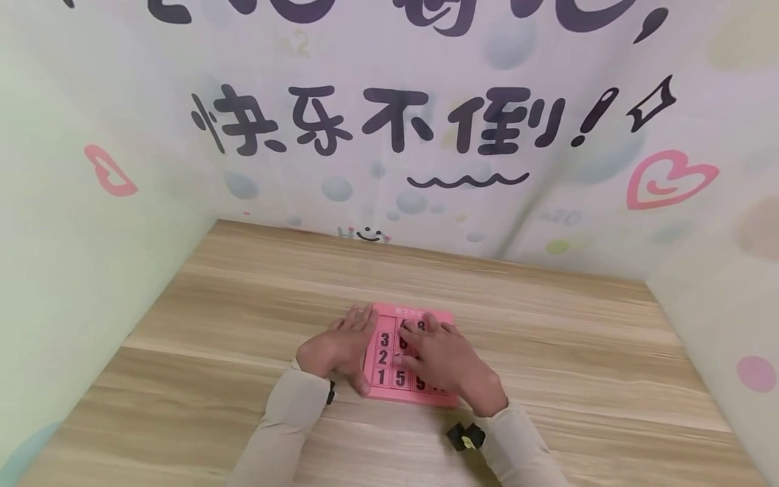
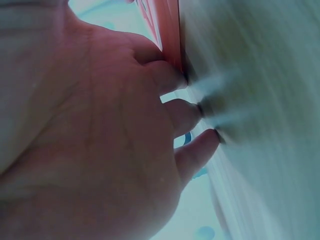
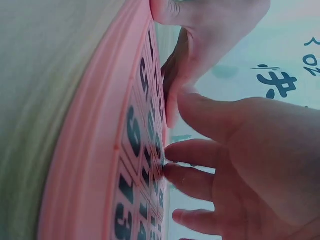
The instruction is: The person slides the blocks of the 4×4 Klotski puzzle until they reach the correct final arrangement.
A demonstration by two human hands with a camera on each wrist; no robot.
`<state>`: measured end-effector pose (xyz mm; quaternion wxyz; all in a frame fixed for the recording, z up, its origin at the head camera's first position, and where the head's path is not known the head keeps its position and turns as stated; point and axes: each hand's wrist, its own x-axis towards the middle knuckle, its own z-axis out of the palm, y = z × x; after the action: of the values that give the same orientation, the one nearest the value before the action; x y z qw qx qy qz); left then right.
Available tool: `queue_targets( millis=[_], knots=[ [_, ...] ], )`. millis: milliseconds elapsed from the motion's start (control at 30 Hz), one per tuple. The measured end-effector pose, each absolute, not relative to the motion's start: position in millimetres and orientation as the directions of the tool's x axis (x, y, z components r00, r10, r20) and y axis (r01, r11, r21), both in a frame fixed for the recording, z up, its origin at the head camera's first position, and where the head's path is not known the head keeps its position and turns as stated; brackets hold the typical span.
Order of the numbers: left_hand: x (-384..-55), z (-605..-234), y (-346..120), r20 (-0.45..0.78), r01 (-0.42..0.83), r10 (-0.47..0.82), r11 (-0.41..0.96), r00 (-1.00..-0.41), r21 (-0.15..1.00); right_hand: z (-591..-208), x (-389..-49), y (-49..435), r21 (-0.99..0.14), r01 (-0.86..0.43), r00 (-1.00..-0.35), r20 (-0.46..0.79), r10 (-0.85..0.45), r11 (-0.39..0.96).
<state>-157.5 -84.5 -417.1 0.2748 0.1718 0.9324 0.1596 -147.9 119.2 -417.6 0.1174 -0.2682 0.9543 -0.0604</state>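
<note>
A pink sliding number puzzle (image 1: 395,393) lies flat on the table, its tiles printed with black numbers. Tiles 1, 2 and 3 run up its left column, below a bare slot in the top left corner. Along the left edge rests my left hand (image 1: 341,348), thumb by the near corner and fingers by the far one. The left wrist view shows fingertips (image 2: 192,115) down on the wood beside the puzzle's side. My right hand (image 1: 447,358) is over the tiles and hides several. Its extended fingers (image 3: 187,180) reach the upper tiles in the right wrist view.
The wood-grain table (image 1: 243,291) extends around the puzzle on all sides. Behind it hangs a white printed backdrop (image 1: 377,196) with black lettering, and pale walls close in left and right. A black strap piece (image 1: 465,436) sits at the right wrist.
</note>
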Motion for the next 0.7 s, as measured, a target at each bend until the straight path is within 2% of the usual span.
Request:
queue_targets(
  millis=[200, 367, 700],
  knots=[
    [-157.1, -418.0, -86.1, -0.457, 0.238, 0.413, 0.889, -0.788, 0.392, -416.9, -140.6, 109.8, -0.189, -0.57, -0.786, -0.161, -0.597, 0.8],
    [-158.4, -419.1, -85.8, -0.451, 0.247, 0.419, 0.886, -0.788, 0.392, -419.3, -135.3, 102.5, -0.152, -0.618, -0.757, -0.15, -0.636, 0.771],
    [-159.9, -420.5, -86.1, -0.456, 0.258, 0.418, 0.891, -0.786, 0.374, -426.8, -134.7, 96.8, -0.116, -0.6, -0.78, -0.135, -0.611, 0.792]
  ],
)
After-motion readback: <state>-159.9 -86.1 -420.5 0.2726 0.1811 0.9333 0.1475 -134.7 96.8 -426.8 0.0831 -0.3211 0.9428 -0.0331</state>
